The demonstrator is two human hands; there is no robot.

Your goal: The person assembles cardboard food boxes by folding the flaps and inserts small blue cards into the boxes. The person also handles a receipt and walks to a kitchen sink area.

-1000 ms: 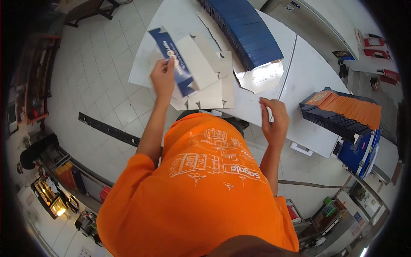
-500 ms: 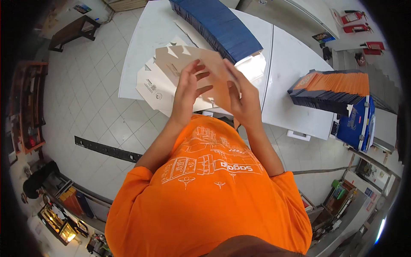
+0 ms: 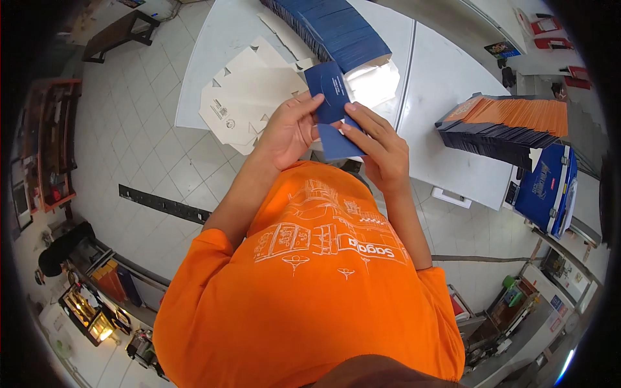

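Observation:
Between my two hands is a blue folded card (image 3: pixel 327 84) with small white print and a curved slit, partly bent so that a lower blue panel (image 3: pixel 339 145) shows beneath. My left hand (image 3: pixel 289 128) grips its left edge, thumb on the front face. On the right side, my right hand (image 3: pixel 383 143) closes on it with fingers laid across the fold. Next to my left hand, flat cream card sheets (image 3: pixel 253 83) with notched edges and small print lie fanned on the white table (image 3: pixel 194 97). Beyond my hands stands a long, tightly packed row of blue folded cards (image 3: pixel 339 32).
At the right of the table stands a packed row of orange and dark blue cards (image 3: pixel 511 123). Beside it is a blue case (image 3: pixel 545 187) with metal latches. A dark bench (image 3: pixel 119 35) stands far left on the tiled floor (image 3: pixel 145 123). Red fire extinguishers (image 3: pixel 550 43) hang at far right.
The cream-faced sheet that my spread hands held has been turned and folded, and its blue side now shows. My fingers have closed on it. The view has shifted slightly.

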